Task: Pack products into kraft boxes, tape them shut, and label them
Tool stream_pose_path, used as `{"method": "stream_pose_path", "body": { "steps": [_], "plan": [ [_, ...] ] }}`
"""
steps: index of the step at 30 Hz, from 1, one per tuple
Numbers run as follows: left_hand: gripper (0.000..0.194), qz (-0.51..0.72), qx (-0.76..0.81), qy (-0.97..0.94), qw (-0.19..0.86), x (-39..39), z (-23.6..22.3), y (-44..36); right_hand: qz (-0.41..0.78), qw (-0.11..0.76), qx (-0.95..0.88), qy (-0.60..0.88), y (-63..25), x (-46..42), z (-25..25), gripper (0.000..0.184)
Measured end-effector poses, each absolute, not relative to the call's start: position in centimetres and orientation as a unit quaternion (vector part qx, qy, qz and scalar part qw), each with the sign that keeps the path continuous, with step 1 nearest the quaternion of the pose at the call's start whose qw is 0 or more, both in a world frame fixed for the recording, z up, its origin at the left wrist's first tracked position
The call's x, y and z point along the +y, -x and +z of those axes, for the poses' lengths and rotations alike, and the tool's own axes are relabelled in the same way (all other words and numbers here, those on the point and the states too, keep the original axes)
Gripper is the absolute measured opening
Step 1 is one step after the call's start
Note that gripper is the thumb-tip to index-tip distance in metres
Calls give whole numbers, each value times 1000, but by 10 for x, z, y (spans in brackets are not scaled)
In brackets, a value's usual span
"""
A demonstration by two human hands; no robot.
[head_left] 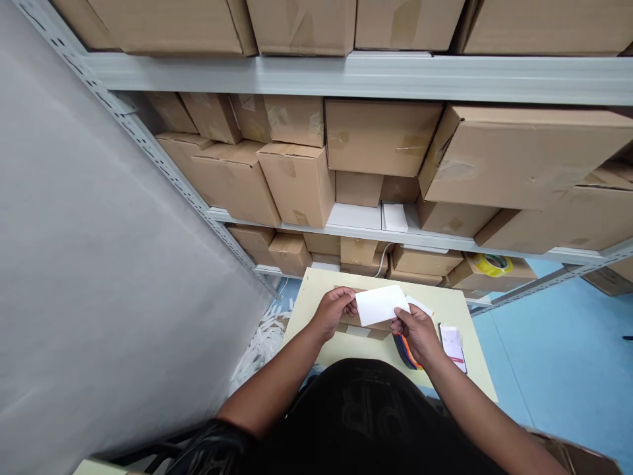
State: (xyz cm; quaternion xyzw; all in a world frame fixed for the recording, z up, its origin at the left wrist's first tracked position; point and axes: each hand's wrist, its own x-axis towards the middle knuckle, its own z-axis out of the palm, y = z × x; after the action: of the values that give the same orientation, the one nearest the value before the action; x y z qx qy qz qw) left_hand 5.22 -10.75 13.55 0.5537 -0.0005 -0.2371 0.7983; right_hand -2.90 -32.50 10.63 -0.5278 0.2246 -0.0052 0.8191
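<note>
Both of my hands hold a white rectangular sheet (380, 304) over a small pale yellow table (316, 300). My left hand (335, 309) pinches its left edge and my right hand (414, 328) grips its lower right corner. Under the sheet lies a flat brown cardboard piece (357, 322). A phone (453, 346) with a lit screen rests on the table just right of my right hand. Something with orange and blue stripes (406, 351) lies below my right hand.
Grey metal shelves (346, 76) packed with brown cardboard boxes (380, 135) rise behind the table. A yellow tape roll (492, 264) sits on a low box at the right. A grey wall (99, 264) stands at the left, white strips (262, 336) litter the blue floor (554, 343).
</note>
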Motion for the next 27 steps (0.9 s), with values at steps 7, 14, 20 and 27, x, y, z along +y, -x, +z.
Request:
{"method": "stream_pose_path", "body": {
  "steps": [7,14,20,27],
  "plan": [
    [34,-254,-10,-542,801,-107,135,-50,-3,834,219,507,32,-327,107,37],
    [34,-269,-20,-526,807,-108,140,-48,7,847,216,486,32,-328,109,36],
    [33,-280,-20,-527,802,-112,150,-48,20,852,204,481,30,-328,109,35],
    [29,-265,-36,-529,806,-112,149,-54,4,844,199,499,25,-329,112,34]
  ]
}}
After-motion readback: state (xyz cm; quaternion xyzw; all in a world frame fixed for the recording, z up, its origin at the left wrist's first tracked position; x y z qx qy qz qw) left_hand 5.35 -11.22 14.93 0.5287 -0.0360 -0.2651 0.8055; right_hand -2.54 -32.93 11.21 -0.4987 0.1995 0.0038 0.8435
